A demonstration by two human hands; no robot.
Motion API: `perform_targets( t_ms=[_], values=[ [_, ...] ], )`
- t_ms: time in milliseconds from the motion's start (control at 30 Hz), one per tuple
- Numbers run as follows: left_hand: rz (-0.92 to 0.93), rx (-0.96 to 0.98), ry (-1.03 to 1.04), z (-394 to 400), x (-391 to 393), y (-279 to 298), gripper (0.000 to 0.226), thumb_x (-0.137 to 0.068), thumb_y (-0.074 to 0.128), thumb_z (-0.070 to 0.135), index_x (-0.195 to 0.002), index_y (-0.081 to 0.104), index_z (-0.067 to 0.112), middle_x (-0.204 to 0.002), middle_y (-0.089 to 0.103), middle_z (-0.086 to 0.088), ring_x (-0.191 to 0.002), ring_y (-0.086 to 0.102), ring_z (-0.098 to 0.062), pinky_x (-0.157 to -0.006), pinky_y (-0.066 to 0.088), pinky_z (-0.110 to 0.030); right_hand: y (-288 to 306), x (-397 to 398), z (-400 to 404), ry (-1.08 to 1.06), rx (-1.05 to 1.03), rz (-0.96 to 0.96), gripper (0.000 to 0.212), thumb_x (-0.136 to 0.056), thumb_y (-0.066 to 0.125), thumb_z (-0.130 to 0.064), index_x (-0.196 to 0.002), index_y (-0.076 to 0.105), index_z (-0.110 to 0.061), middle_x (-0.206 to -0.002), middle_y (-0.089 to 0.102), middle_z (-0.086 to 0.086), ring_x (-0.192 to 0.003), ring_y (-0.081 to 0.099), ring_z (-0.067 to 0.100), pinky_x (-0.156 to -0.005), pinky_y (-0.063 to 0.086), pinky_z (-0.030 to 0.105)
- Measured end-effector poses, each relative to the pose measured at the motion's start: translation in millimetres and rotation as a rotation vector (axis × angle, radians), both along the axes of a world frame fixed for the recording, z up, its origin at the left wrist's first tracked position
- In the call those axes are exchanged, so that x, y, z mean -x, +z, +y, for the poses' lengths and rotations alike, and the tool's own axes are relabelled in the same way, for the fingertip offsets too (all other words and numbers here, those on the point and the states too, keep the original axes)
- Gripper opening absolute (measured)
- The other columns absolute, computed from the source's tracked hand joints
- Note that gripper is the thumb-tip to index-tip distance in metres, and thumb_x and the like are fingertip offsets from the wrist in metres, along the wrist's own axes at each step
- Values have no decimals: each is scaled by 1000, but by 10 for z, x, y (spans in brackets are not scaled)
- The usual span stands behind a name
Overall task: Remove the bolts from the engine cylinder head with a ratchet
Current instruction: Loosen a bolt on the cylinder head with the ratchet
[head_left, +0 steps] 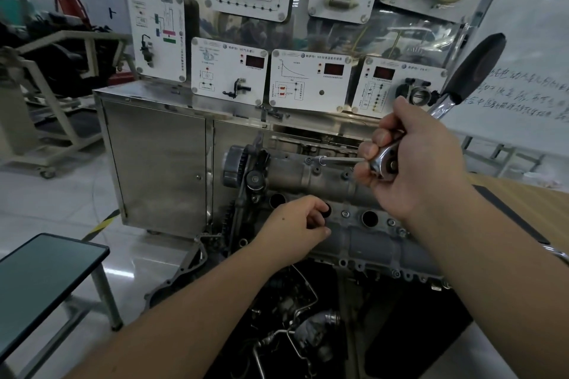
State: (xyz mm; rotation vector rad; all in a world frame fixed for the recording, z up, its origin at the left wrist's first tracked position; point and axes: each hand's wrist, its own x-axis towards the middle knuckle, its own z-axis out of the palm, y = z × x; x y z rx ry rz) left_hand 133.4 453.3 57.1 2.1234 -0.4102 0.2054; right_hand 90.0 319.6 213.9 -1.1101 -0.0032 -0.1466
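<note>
Gripping the ratchet (388, 163), right hand (412, 163); left hand (295, 224) rests curled on cylinder head (363, 240).

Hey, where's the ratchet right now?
In the head view the ratchet is right of centre, gripped at its head by the right hand above the cylinder head, black handle pointing up-right toward the whiteboard.
</note>
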Motion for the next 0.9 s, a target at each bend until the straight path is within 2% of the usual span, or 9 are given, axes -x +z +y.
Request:
perform_targets(
  t_ms=[133,300,533,900],
  values=[
    [-7,2,-4,-1,-8,-25,34,-88,75,27,-119,62,31,-95,63,18,-93,55,9,-72,41,-2,-7,17,14,11,5,-11,36,-100,54,-36,-69,52,-18,-54,47,-3,-42,46,15,-46,38,24],
    [-16,-5,-3,-15,-21,-31,35,-87,75,25,-119,62,30,-95,63,17,-92,59,2,-79,45,-13,6,28,0,20,-23,-13,39,-100,53,-36,-66,52,-19,-53,47,-4,-43,45,14,-44,37,24],
    [-18,-18,9,-19,-30,-51,35,-87,75,27,-120,62,31,-95,63,18,-93,56,7,-72,40,-4,-19,30,2,22,-2,-17,37,-100,54,-35,-67,52,-19,-54,48,-3,-43,46,14,-44,38,24],
    [-24,-17,8,-22,-28,-67,37,-87,75,26,-121,61,31,-96,63,18,-96,56,4,-75,39,-5,-2,64,30,22,15,-47,36,-100,54,-34,-69,51,-18,-53,47,-3,-42,45,14,-43,36,25]
  ],
)
